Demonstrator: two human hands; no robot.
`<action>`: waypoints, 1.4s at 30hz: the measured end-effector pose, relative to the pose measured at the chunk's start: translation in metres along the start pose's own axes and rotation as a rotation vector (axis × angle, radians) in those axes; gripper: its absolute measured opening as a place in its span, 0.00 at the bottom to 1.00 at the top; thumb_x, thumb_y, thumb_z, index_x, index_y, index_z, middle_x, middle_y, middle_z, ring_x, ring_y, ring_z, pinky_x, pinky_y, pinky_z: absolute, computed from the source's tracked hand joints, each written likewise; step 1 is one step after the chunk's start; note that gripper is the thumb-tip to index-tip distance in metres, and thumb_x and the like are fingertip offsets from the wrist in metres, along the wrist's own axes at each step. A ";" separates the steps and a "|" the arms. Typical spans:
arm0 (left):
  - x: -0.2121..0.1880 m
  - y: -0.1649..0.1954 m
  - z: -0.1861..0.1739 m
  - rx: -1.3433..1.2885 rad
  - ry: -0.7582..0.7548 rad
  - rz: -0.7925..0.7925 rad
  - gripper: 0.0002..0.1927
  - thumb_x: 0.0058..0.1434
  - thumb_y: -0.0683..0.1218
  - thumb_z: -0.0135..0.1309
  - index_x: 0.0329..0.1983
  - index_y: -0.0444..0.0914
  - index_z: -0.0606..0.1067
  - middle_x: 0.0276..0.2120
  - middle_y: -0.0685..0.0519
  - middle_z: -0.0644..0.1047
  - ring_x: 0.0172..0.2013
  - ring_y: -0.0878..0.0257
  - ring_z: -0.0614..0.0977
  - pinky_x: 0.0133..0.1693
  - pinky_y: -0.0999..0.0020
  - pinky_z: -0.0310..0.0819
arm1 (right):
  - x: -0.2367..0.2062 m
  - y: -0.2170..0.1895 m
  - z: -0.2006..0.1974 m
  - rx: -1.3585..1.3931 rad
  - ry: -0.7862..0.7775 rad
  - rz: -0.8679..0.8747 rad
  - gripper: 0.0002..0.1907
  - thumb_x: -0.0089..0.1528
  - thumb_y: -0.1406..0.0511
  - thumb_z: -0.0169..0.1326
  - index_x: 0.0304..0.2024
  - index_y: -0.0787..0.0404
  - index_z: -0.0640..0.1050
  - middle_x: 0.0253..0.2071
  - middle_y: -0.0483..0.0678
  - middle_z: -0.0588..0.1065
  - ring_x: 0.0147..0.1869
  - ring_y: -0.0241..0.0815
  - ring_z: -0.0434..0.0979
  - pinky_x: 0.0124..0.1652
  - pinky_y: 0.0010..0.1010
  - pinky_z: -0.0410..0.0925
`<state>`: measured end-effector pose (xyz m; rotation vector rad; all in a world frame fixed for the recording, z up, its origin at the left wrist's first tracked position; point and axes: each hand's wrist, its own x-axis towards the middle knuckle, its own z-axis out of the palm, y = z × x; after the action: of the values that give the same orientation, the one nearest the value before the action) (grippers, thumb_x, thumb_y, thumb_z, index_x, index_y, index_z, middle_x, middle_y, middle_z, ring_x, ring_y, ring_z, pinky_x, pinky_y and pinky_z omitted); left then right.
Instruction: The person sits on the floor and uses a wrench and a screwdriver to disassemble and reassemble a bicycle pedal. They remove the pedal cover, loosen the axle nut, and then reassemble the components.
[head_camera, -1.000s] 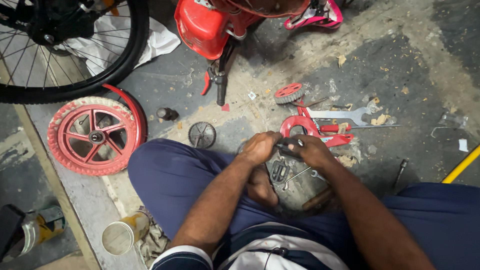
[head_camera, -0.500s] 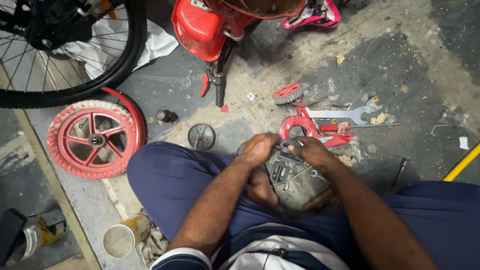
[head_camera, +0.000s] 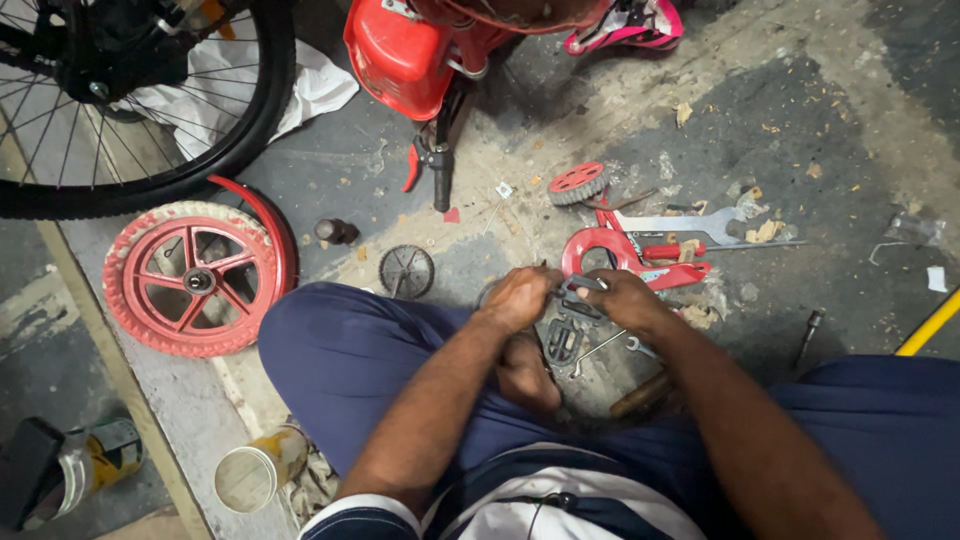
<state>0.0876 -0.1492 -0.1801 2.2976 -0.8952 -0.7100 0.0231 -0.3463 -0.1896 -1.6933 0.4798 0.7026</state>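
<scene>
Pedal (head_camera: 578, 290), small and dark, sits pinched between both hands just above the floor, in front of the knees. Left hand (head_camera: 518, 296) has its fingers curled tight on one end; right hand (head_camera: 620, 300) has its fingers closed on the other, seemingly working something thin against it — too small to tell what. Looks like a fitting or loosening step, mid-way; the next move would call for a steady grip and a firm twist. Just beyond lies a red bracket (head_camera: 625, 255) with a spanner (head_camera: 690, 225) beside it. Farther left, a small sprocket (head_camera: 406, 270), then a red wheel (head_camera: 195, 280) flat on the floor (head_camera: 800, 120).
</scene>
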 end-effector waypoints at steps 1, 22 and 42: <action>0.001 0.001 0.000 0.013 -0.008 0.016 0.16 0.60 0.41 0.45 0.49 0.42 0.78 0.46 0.39 0.80 0.49 0.41 0.81 0.49 0.51 0.74 | 0.000 0.000 0.000 -0.015 0.004 0.001 0.21 0.62 0.61 0.58 0.55 0.65 0.80 0.46 0.53 0.82 0.48 0.43 0.80 0.50 0.36 0.71; 0.000 0.000 -0.003 -0.076 0.059 0.059 0.16 0.60 0.42 0.44 0.47 0.40 0.78 0.46 0.40 0.80 0.49 0.42 0.80 0.49 0.52 0.74 | -0.001 -0.001 0.003 0.137 -0.010 0.085 0.21 0.62 0.61 0.58 0.55 0.66 0.80 0.44 0.53 0.82 0.45 0.43 0.79 0.47 0.35 0.71; 0.001 0.012 0.016 -0.215 0.368 -0.105 0.29 0.55 0.44 0.55 0.61 0.33 0.70 0.49 0.34 0.76 0.50 0.37 0.78 0.51 0.52 0.72 | -0.008 -0.013 -0.005 0.065 0.025 0.123 0.23 0.62 0.55 0.58 0.56 0.57 0.79 0.40 0.46 0.79 0.38 0.39 0.74 0.33 0.35 0.66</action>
<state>0.0730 -0.1620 -0.1840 2.1937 -0.5067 -0.3834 0.0264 -0.3484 -0.1744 -1.6237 0.6216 0.7477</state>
